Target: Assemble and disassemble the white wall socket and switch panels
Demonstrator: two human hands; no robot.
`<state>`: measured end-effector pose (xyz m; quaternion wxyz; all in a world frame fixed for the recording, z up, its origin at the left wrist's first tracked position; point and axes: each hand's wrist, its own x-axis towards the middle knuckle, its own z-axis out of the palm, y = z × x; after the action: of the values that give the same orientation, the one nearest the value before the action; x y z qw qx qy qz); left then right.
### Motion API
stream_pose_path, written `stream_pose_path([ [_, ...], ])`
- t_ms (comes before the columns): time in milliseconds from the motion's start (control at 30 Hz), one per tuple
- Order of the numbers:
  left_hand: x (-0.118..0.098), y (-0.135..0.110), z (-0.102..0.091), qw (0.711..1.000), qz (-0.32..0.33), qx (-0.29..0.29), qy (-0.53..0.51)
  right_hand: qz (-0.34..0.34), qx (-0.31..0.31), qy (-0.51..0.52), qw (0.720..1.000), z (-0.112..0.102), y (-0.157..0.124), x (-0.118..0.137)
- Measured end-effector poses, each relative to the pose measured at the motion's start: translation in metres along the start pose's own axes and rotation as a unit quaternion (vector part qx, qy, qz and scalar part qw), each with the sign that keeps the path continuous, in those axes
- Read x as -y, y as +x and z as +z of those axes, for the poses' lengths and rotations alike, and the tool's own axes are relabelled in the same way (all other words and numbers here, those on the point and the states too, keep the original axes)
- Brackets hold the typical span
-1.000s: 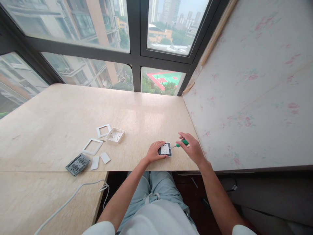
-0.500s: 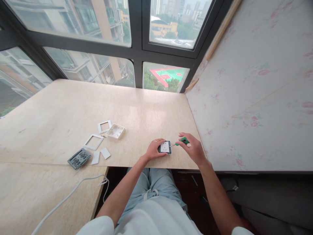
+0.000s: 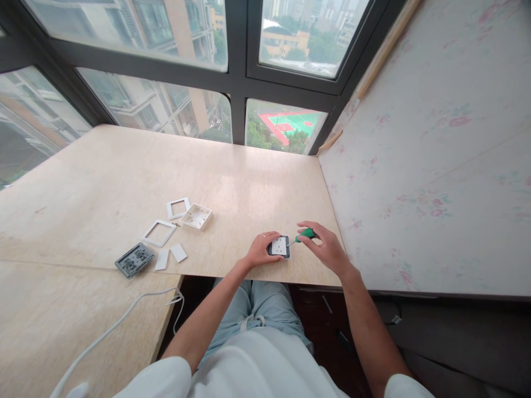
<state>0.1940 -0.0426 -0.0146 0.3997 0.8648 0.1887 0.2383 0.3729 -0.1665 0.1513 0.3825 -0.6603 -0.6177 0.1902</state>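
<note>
A wall socket with a white face and a dark grey frame sits in a white box near the table's front edge. My left hand grips it from the left, thumb at the near side and fingers at the far side. In my right hand is a screwdriver with a green handle, held between thumb and fingers. Its thin shaft slants down to the left, and the tip meets the right part of the socket. Whether it sits in a screw is too small to tell.
Left on the table lie a white back box, two white frames, one of them here, two small white plates and a grey socket module. A white cable crosses the lower left. A papered wall bounds the right.
My right hand and the screwdriver have shifted slightly left, and the handle has turned in my fingers. My left hand stays on the socket. The whole view has moved a little.
</note>
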Motion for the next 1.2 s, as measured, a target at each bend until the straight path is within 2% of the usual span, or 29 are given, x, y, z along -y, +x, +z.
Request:
stream_pose_path([
  [100,0.0,0.0004,0.0,1.0,0.001,-0.001,0.001,-0.002,-0.062,-0.104,0.993,0.0044,0.0026,0.0004],
  [167,0.0,0.0007,0.0001,1.0,0.002,-0.001,0.001,-0.001,-0.067,-0.111,0.992,0.0066,0.0039,0.0009],
  [267,0.0002,0.0011,0.0004,1.0,0.004,-0.002,-0.002,-0.011,-0.044,-0.046,0.998,0.0059,0.0036,0.0014],
  [367,0.0006,0.0013,0.0008,1.0,0.009,-0.007,-0.005,-0.02,0.018,0.047,0.999,0.0018,0.0017,0.0018],
  [467,0.0007,0.0011,0.0008,1.0,0.014,-0.008,-0.007,0.013,0.046,0.083,0.995,-0.0007,0.0011,0.0022],
  [600,-0.0001,0.0004,0.0005,1.0,0.012,-0.011,-0.01,0.043,-0.066,-0.068,0.995,0.0028,0.0037,0.0005],
  [700,0.0003,0.0002,0.0009,1.0,0.016,-0.016,-0.011,0.017,-0.092,-0.113,0.989,0.0069,0.0044,-0.0018],
  [833,0.0023,0.0007,0.0023,1.0,0.021,-0.019,-0.012,-0.019,-0.039,-0.015,0.999,0.0064,0.0005,-0.0033],
  [967,0.0037,0.0014,0.0029,0.999,0.023,-0.02,-0.016,-0.008,0.034,0.074,0.997,0.0024,-0.0031,-0.001],
  [1033,0.0039,0.0018,0.0029,0.999,0.022,-0.02,-0.017,0.005,0.013,0.07,0.997,0.0023,-0.0029,0.0006],
  [1133,0.0037,0.0022,0.0026,0.999,0.02,-0.019,-0.019,0.0,-0.064,-0.009,0.998,0.0054,-0.0014,0.0008],
  [1200,0.0035,0.0023,0.0023,0.999,0.02,-0.017,-0.02,-0.011,-0.093,-0.065,0.994,0.0092,-0.0003,-0.0001],
])
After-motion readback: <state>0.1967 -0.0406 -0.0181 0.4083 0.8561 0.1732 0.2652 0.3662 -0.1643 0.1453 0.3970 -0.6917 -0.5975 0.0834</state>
